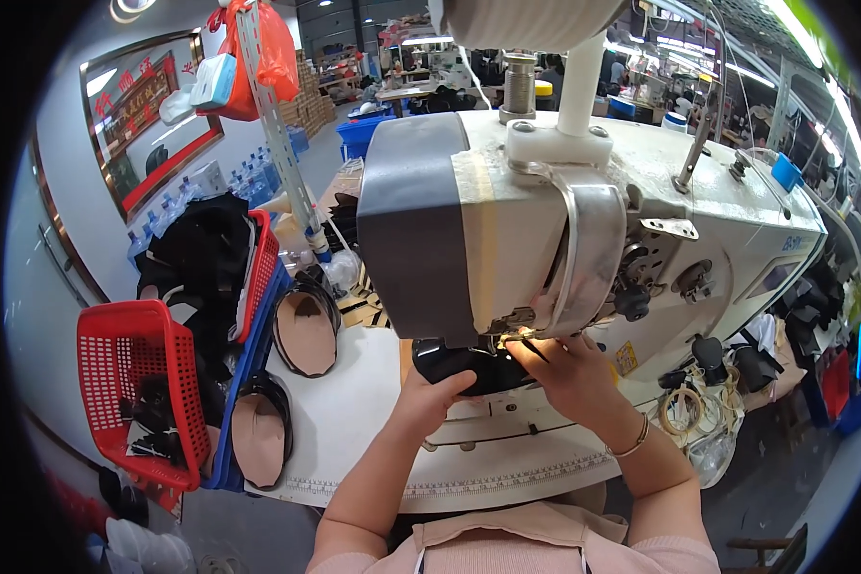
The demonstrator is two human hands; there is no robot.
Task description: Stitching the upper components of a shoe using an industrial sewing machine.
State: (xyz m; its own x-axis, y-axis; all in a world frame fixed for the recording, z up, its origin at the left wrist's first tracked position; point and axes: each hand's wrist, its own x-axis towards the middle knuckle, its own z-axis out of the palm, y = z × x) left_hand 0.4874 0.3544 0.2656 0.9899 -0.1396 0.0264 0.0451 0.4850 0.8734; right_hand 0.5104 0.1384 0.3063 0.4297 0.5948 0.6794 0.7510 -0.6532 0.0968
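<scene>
Two bare hands meet at the head of a sewing machine (536, 225), one on either side of a black piece (493, 376) that lies on the bed under the front of the head. The piece lies to the right of the left hand (429, 397) and to the left of the right hand (569, 378); its visible long axis runs roughly left to right, across the person's front. Both hands are close to it, but the right one's fingertips reach nearer to the lit spot beneath the head, while the left one sits at the piece's left, near end. The left thumb lies along the top of the piece, pointing right; the other fingers are out of sight, so I cannot tell whether it pinches or only presses. The right fingers stretch leftward, slightly parted, with the palm turned down; whether they grip the piece or rest on it I cannot tell. The needle is hard to make out in the glare, and the piece's far edge is lost behind the head. Two oval pieces, the upper one (306, 332) and the lower one (261, 435), lie well to the left on the white table (354, 402).
</scene>
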